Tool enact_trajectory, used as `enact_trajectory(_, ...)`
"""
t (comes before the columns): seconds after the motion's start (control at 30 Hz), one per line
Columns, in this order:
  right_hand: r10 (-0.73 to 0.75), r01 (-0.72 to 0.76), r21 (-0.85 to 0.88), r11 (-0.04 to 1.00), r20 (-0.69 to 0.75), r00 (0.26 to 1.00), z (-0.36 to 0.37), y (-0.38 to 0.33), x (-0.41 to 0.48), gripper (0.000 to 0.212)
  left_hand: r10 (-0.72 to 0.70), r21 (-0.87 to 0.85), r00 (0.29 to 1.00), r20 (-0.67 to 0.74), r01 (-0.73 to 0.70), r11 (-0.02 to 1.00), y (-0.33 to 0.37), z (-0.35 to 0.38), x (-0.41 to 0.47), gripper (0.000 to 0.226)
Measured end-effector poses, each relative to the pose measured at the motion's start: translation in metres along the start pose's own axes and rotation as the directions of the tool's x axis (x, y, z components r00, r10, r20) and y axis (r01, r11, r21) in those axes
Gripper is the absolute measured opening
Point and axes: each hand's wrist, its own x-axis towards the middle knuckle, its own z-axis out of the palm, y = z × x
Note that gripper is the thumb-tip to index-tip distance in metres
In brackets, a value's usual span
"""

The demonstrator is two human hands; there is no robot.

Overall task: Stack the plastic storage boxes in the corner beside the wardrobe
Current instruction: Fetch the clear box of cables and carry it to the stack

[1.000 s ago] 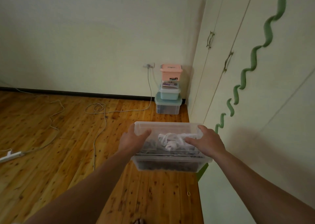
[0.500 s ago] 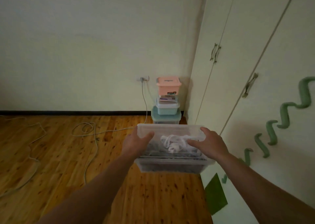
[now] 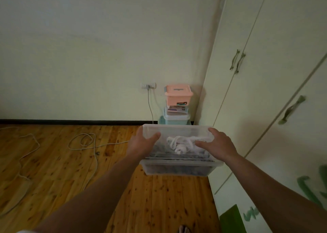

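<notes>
**Clear box in transit to the corner stack**

Wardrobe [image 3: 265,73]: tall, pale, two-door fronts with green handles; fills the right side.

Floor [image 3: 70,170]: wood boards, with a loose white cable [image 3: 83,142] looped at left, clear of the walking line.

Clear storage box [image 3: 178,169]: lidless, translucent, carried level at centre, near the viewer; holds dark items and a white cord bundle [image 3: 180,144].

Corner stack, far, just left of the wardrobe: pink box [image 3: 178,97] on top, teal box [image 3: 176,120] beneath it; anything lower is hidden behind the carried box.

Left hand [image 3: 141,144] and right hand [image 3: 219,146]: each clasps an end rim, thumb over the edge.

Handling note: the carried box looks wider than the pink one, so seating it on top likely risks a topple; keep it level and consider placing it lower in the stack.
</notes>
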Motion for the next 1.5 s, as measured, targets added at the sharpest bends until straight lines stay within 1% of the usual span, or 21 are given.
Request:
enact_trajectory(0.07,-0.004,0.004,0.001,1.000,0.014,1.000,0.001,0.000,0.019,0.087,-0.018,0.010,1.000,0.003,0.018,1.000,0.004,0.006,0.016,0.071)
enact_trajectory(0.17,-0.001,0.001,-0.004,1.000,0.024,1.000,0.001,0.004,0.060,0.087,-0.063,0.037,0.998,0.001,0.063,0.997,0.014,0.020,0.051,0.081)
enact_trajectory(0.3,-0.029,0.030,-0.009,1.000,0.019,0.999,-0.004,0.010,0.127,0.087,-0.062,0.022,0.998,-0.004,0.062,0.998,0.034,0.047,0.101,0.075)
enact_trajectory(0.37,-0.030,0.030,-0.017,0.999,0.040,0.999,-0.008,0.013,0.159,0.087,-0.078,0.047,0.997,-0.021,0.078,0.996,0.046,0.059,0.124,0.073)
enact_trajectory(0.5,-0.053,0.054,-0.014,0.998,0.049,0.997,-0.018,0.017,0.223,0.089,-0.111,0.060,0.993,-0.040,0.113,0.992,0.071,0.080,0.169,0.082)
enact_trajectory(0.6,-0.061,0.062,-0.014,0.998,0.074,0.995,-0.025,0.018,0.258,0.091,-0.130,0.084,0.991,-0.045,0.133,0.988,0.086,0.089,0.192,0.086)
enact_trajectory(0.73,-0.050,0.049,0.020,0.999,0.074,0.996,-0.027,0.019,0.299,0.091,-0.139,0.085,0.989,-0.046,0.142,0.986,0.106,0.099,0.231,0.085)
enact_trajectory(0.9,-0.046,0.045,0.015,0.999,0.082,0.996,-0.027,0.018,0.331,0.090,-0.143,0.106,0.989,-0.033,0.146,0.984,0.115,0.107,0.260,0.087)
enact_trajectory(1.13,-0.028,0.029,-0.016,0.999,0.078,0.997,-0.021,0.004,0.396,0.090,-0.128,0.098,0.992,0.012,0.126,0.987,0.126,0.117,0.326,0.087)
enact_trajectory(1.37,0.012,-0.012,-0.003,1.000,0.067,0.998,-0.006,-0.030,0.479,0.091,-0.136,0.119,0.990,0.040,0.131,0.984,0.142,0.111,0.426,0.089)
enact_trajectory(1.5,0.048,-0.048,0.001,0.999,0.052,0.997,0.000,-0.053,0.528,0.089,-0.117,0.115,0.990,0.082,0.107,0.988,0.155,0.105,0.489,0.086)
